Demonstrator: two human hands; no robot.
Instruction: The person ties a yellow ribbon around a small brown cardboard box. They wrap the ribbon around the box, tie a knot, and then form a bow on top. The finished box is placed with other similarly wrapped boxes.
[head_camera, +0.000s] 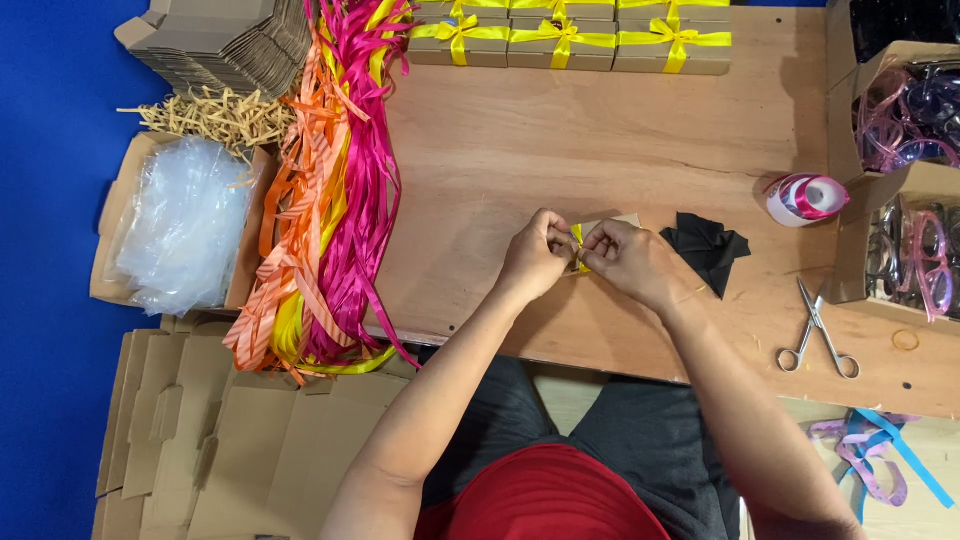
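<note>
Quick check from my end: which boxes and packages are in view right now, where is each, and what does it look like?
Small box: between left hand and right hand, brown, yellow ribbon.
Finished boxes: top edge, brown with yellow bows.
Flat cartons: lower left, brown, unfolded.
Plastic bags: left, clear, in a carton tray.
Glasses cartons: right, open, brown.

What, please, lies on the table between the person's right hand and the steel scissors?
In the head view, a crumpled black piece of paper or cloth lies between the right hand and the steel scissors; the rest is bare wooden tabletop.
</note>
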